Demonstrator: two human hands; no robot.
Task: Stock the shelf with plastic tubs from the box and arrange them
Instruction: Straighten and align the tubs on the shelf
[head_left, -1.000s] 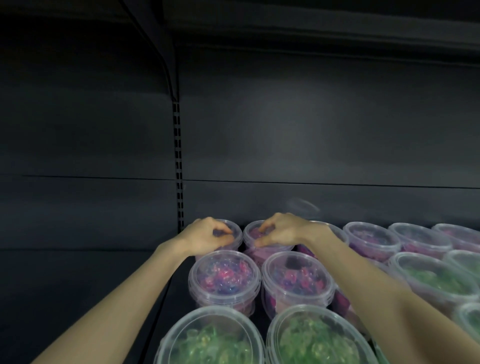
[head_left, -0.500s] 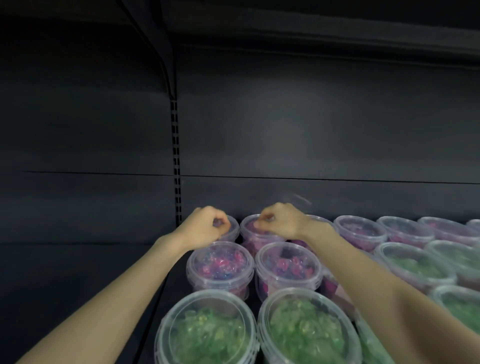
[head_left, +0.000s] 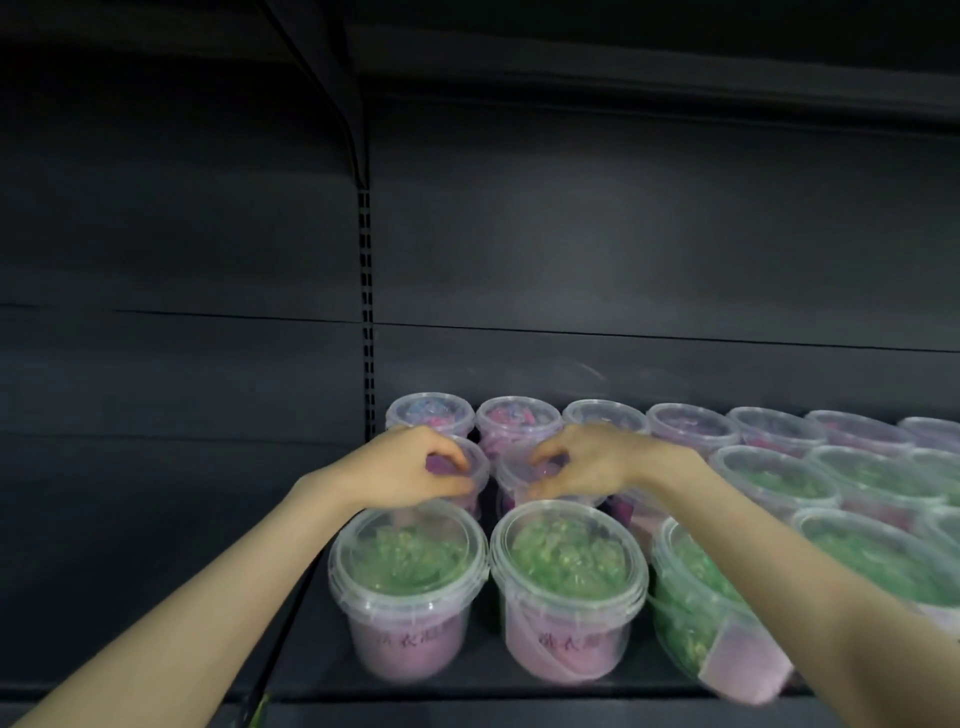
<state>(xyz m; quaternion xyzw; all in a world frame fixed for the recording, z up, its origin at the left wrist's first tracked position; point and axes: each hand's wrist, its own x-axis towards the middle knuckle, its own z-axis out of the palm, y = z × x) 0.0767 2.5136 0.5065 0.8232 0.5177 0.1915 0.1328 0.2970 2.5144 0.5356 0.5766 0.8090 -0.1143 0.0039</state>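
Observation:
Clear plastic tubs with lids stand in rows on the dark shelf (head_left: 311, 649). The back row (head_left: 517, 418) holds pink and purple contents. Two green-filled tubs (head_left: 410, 561) (head_left: 566, 561) stand at the front left. My left hand (head_left: 415, 467) grips the lid rim of the leftmost second-row tub (head_left: 475, 470), fingers curled over it. My right hand (head_left: 582, 462) grips the lid of the neighbouring second-row tub (head_left: 514, 475) the same way. Both tubs are mostly hidden by my hands and the front tubs.
A green tub (head_left: 696, 597) at the front right leans under my right forearm. More tubs (head_left: 769, 478) fill the shelf to the right. A slotted upright (head_left: 365, 312) runs up the back wall; left of it lies bare dark shelf. Another shelf hangs overhead.
Both hands have come off the back-row tubs and drawn back onto the second-row pair. The view has pulled back, so the front green tubs show in full.

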